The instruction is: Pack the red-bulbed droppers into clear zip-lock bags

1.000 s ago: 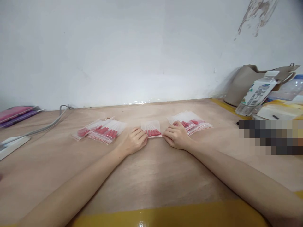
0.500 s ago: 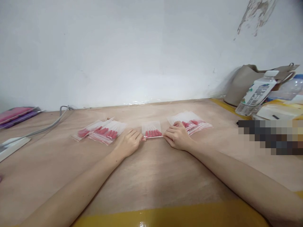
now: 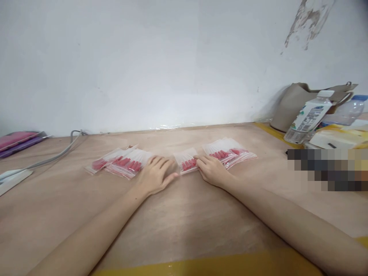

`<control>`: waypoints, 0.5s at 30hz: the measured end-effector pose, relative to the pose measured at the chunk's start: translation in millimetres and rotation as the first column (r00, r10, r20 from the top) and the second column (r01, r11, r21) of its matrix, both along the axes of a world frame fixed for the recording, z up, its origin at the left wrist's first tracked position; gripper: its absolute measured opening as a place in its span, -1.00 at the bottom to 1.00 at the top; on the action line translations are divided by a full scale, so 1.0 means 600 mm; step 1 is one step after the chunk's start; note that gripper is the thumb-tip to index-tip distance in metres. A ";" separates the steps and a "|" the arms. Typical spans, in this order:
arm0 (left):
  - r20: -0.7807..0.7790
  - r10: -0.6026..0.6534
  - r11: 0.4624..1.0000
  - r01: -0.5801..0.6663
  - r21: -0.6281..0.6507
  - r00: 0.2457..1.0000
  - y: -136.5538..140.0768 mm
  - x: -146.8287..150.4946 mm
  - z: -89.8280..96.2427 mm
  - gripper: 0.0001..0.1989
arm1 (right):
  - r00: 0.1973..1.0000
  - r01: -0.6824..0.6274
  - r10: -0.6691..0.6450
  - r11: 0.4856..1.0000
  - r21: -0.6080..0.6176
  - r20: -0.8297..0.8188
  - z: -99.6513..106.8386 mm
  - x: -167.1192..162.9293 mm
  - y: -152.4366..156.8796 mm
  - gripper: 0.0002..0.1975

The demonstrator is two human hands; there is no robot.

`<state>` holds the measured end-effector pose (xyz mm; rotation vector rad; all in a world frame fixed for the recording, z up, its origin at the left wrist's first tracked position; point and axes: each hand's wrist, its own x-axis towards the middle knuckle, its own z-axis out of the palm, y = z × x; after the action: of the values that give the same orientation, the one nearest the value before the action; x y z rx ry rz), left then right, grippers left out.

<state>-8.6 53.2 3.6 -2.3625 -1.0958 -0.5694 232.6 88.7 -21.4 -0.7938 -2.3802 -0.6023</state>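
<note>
A small clear zip bag (image 3: pixel 186 163) with several red pieces inside lies between my hands, tilted on the table. My right hand (image 3: pixel 212 168) pinches its right edge, thumb and fingers together. My left hand (image 3: pixel 157 173) is off the bag, just left of it, with fingers and thumb apart and somewhat blurred; it holds nothing. A left pile of similar bags (image 3: pixel 123 163) with red pieces lies beside my left hand, partly behind it. Another fanned pile of bags (image 3: pixel 230 150) sits just beyond and right of my right hand.
A bottle with a white cap (image 3: pixel 310 117) leans by a grey-brown bag (image 3: pixel 287 107) at the right, near a second, blue-capped bottle (image 3: pixel 349 111). At the left are a grey cable (image 3: pixel 57 155), pink and purple packets (image 3: pixel 18 142) and a white strip (image 3: pixel 14 182). A white wall (image 3: pixel 129 65) rises behind.
My left hand has let go of the bag's left end and opened, moving slightly left. The small bag has turned and shifted toward my right hand, which still grips it.
</note>
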 end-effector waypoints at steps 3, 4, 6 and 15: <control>0.011 0.400 0.917 -0.399 -0.006 0.917 0.003 -0.020 0.003 -0.62 | 0.999 0.035 -0.035 0.995 0.094 -0.010 0.008 0.028 0.016 -0.78; 0.003 0.517 0.856 -0.517 -0.005 0.856 0.005 -0.027 0.002 -0.61 | 0.998 0.055 -0.053 0.992 0.113 -0.018 0.014 0.042 0.020 -0.78; -0.032 0.681 0.732 -0.681 -0.020 0.732 0.006 -0.039 0.002 -0.56 | 0.995 0.095 -0.093 0.987 0.128 -0.019 0.028 0.076 0.027 -0.79; -0.188 0.777 0.587 -0.799 -0.127 0.601 0.009 -0.043 0.011 -0.51 | 0.862 0.508 -0.490 0.834 -0.216 0.133 0.052 0.191 0.016 -0.80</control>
<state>-34.4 58.9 10.3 -1.7086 -2.0384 0.0218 347.3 98.6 9.5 -1.5610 -2.3381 -0.5453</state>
